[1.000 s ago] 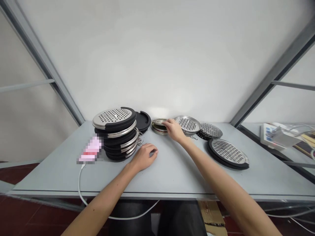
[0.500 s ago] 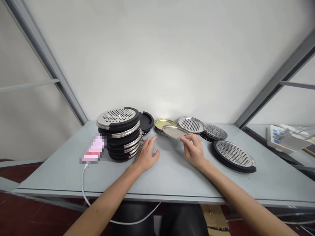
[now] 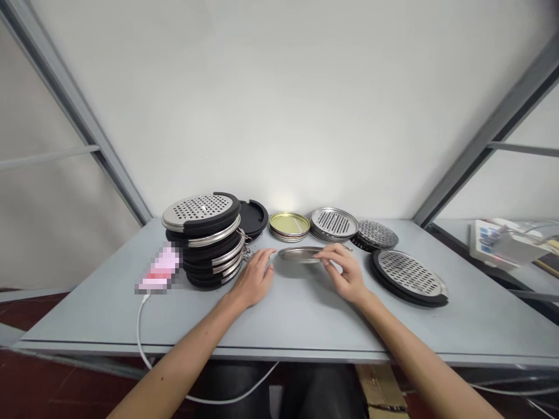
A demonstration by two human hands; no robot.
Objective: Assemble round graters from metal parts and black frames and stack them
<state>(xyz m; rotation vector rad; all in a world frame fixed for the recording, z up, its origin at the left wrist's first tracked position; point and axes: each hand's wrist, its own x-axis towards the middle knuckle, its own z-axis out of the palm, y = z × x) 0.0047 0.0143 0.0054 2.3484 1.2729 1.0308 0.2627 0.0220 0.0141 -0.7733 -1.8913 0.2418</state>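
My right hand (image 3: pixel 343 273) pinches the near right rim of a shallow round metal lid (image 3: pixel 294 254), held low over the table and seen almost edge-on. My left hand (image 3: pixel 254 280) is open, fingers stretched forward and thumb apart, resting by the table beside a tall stack of round grater discs with black rims (image 3: pixel 201 208). Behind the held lid sits a low pile of gold-coloured round lids (image 3: pixel 289 223). To its right is a pile of silver slotted discs (image 3: pixel 334 223).
A black round holder (image 3: pixel 254 217) lies behind the tall stack. Dark perforated discs (image 3: pixel 377 234) and black-rimmed grater discs (image 3: pixel 410 274) lie on the right. A blurred-out pink device with a white cable (image 3: pixel 140 326) is at left. A power strip (image 3: pixel 484 235) lies beyond the right frame post.
My right hand has drawn the metal lid away from the gold pile, toward me, and tilted it flatter. My left hand stays open near the stack. The view has shifted slightly.
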